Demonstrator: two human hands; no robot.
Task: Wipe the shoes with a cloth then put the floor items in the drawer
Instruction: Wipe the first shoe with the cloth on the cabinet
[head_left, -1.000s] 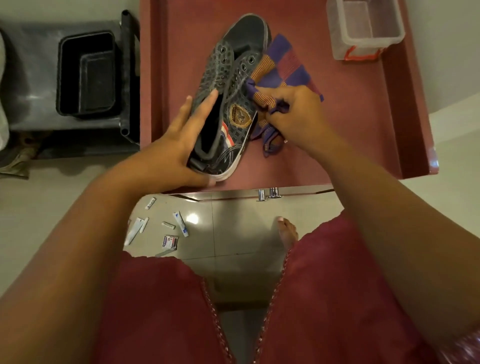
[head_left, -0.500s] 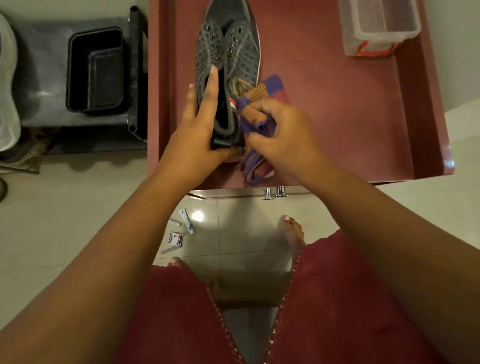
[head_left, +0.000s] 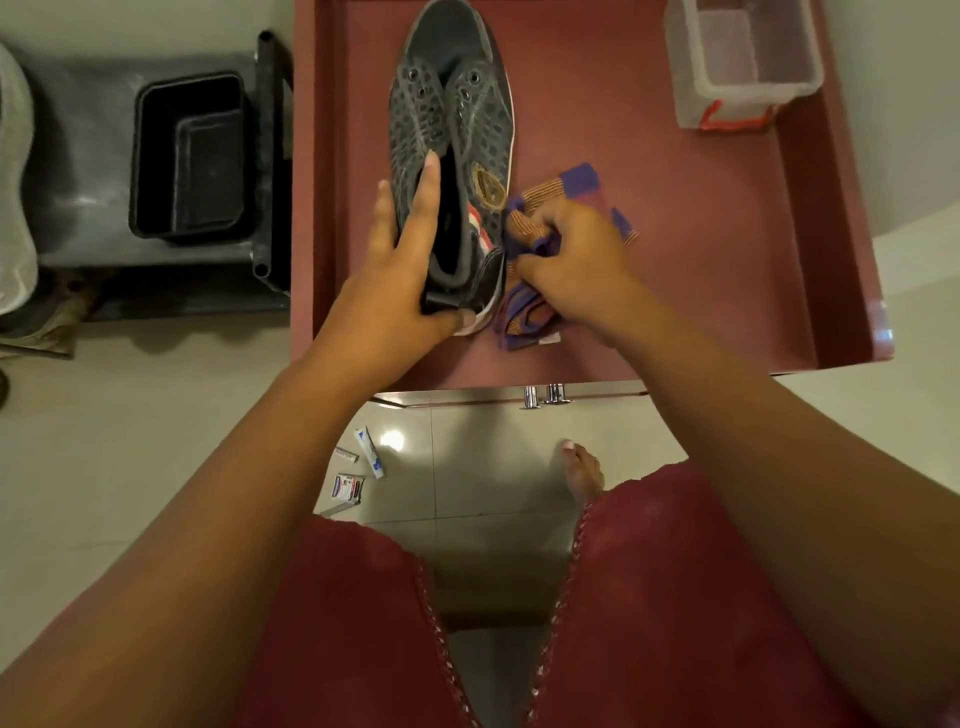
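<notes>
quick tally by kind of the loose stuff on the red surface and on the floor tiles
Dark grey patterned shoe, on the red surface: 1
Purple and orange striped cloth, on the red surface: 1
Clear plastic box with a red clasp, on the red surface: 1
Small white tubes and packets visible on the floor tiles: 4
Total: 7

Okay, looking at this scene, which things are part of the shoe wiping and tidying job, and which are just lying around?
Part of the job:
- shoe, held by the left hand
- cloth, gripped by the right hand
- floor items: small tubes and packets on the tiles
- drawer, under the red top

Just lying about:
- clear plastic box
- black tub
</notes>
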